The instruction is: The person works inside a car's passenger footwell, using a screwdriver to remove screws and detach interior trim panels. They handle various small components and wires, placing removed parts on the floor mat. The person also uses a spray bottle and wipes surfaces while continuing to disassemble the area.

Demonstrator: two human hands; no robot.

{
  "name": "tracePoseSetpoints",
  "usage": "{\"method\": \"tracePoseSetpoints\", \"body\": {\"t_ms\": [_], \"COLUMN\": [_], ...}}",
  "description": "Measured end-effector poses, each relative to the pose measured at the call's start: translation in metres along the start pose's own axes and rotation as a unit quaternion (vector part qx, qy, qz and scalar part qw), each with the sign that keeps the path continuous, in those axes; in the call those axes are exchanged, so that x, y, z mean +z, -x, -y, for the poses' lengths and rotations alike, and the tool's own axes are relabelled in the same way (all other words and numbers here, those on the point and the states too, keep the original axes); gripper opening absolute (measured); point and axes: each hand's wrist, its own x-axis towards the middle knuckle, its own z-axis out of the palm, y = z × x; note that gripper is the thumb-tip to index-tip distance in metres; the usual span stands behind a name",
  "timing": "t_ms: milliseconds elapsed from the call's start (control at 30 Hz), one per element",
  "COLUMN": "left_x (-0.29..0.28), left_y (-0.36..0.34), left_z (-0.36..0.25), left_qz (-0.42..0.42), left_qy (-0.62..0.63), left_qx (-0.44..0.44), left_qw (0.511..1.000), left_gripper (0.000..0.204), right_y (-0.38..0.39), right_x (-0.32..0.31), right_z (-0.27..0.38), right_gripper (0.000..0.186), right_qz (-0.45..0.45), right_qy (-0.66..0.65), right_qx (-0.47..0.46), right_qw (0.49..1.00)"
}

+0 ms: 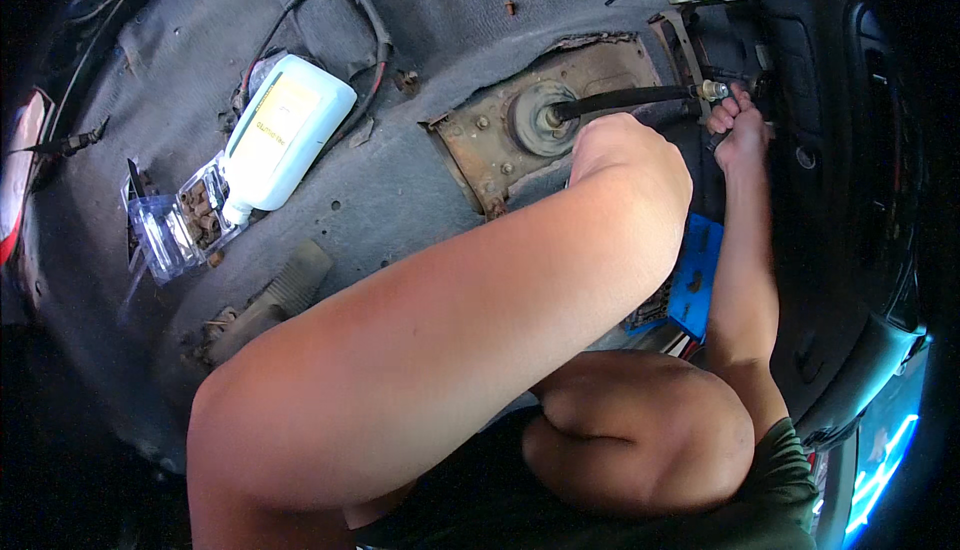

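Note:
A black rod point(640, 98) runs from a round fitting point(540, 120) on a bare metal floor plate point(480, 150) to a brass-coloured end piece point(714, 91) at the right. My left hand point(625, 155) is curled just below the rod, its fingertips and whatever they hold hidden behind the hand and forearm. My right hand point(738, 130) reaches up on the right, fingers bent round a small dark part just below the brass-coloured piece; that part is too small to name.
Grey matting point(340, 210) surrounds the plate. At left lie a white bottle point(285, 130), clear plastic packs point(165, 235) and a looped cable point(380, 35). A blue case point(695, 270) sits under my arms, beside my bent leg point(640, 430). Dark trim point(830, 200) lines the right side.

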Motion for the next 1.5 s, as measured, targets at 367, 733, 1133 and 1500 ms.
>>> {"method": "tracePoseSetpoints", "body": {"t_ms": [367, 733, 1133, 1500], "left_x": [-0.002, -0.003, 0.007, 0.001], "left_y": [-0.001, 0.003, -0.002, -0.008], "left_z": [-0.001, 0.0, 0.003, 0.006], "left_qz": [0.006, 0.012, -0.001, -0.002], "left_qy": [-0.009, -0.013, -0.006, -0.007], "left_qx": [-0.015, -0.038, -0.054, -0.012], "left_qw": [1.0, 0.999, 0.999, 1.0], "left_gripper": [0.023, 0.023, 0.023, 0.021], "right_y": [-0.006, -0.043, -0.03, -0.092], "right_x": [0.012, -0.005, 0.019, -0.043], "right_z": [-0.028, 0.024, 0.008, 0.027], "right_gripper": [0.015, 0.014, 0.023, 0.043], "right_qz": [0.026, 0.106, 0.0, -0.067], "right_qy": [-0.104, 0.085, -0.089, 0.544], "right_qx": [0.012, 0.081, 0.068, -0.242], "right_qw": [0.994, 0.987, 0.994, 0.801]}}
